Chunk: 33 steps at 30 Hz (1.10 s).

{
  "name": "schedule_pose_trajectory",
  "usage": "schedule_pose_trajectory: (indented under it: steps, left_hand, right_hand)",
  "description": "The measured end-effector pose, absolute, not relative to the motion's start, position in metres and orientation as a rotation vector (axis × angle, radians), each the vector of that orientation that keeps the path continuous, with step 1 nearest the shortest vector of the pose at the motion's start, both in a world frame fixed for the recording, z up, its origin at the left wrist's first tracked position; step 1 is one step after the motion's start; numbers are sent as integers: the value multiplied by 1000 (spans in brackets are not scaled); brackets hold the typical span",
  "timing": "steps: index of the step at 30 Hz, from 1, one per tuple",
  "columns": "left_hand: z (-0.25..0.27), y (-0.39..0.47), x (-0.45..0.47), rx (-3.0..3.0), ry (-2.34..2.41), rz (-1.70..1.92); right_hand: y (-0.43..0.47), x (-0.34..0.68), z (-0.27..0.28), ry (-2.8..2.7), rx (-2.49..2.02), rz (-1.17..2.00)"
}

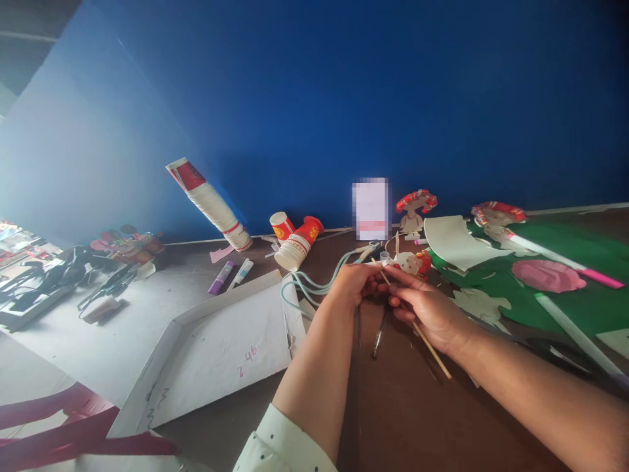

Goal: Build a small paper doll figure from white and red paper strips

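Left hand (362, 280) and right hand (425, 307) meet just right of centre; the right clasps a thin wooden stick (433, 355), the left's grip unclear; its long axis slants lower right, free end nearer the right, over the bench (407, 426).

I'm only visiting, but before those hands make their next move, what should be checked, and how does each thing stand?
1. Stick held in the right hand: ok.
2. Left hand gripping the stick's far end: cannot tell; it is there, but the grip is hidden.
3. Stick's near end free, over the brown table: ok.
4. Shallow white box clear of the stick: ok.
5. Tall cup stack upright: not ok, it tilts.
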<state>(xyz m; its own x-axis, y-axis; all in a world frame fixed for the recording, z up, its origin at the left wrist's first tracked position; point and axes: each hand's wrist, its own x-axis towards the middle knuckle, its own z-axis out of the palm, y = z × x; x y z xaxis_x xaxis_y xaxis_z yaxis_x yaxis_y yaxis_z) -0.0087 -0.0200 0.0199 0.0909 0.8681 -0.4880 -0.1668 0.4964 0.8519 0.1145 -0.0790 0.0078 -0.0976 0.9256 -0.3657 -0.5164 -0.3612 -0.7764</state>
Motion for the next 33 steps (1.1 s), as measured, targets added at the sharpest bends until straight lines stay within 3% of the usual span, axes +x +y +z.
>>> schedule_pose_trajectory:
  steps: [8, 22, 33]
  left_hand:
    - [26, -22, -8, 648, 1234, 867]
    - [29, -23, -6, 576, 1151, 904]
    - [30, -23, -13, 650, 1089, 878]
  right_hand:
    - [-79, 117, 11, -624, -1093, 1675]
    - [-75, 126, -1, -1330, -1544, 1172]
    - [-77, 126, -1, -1237, -1464, 1273]
